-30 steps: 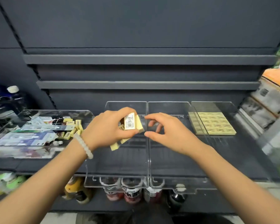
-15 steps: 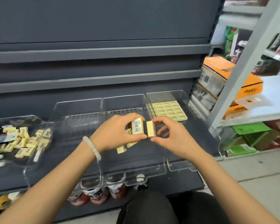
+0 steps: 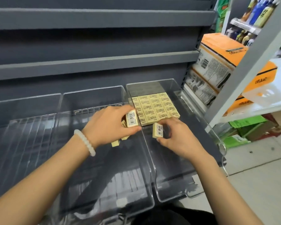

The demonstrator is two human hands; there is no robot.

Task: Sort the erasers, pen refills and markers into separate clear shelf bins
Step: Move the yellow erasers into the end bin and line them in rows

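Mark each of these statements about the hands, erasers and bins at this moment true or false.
1. The right hand pinches a single eraser. True.
2. The left hand holds nothing. False: it grips several erasers.
3. Rows of erasers lie at the back of the rightmost clear bin. True.
4. The middle bin is full of markers. False: no markers show in it.
5. A pale bead bracelet sits on the right wrist. False: it is on the left wrist.
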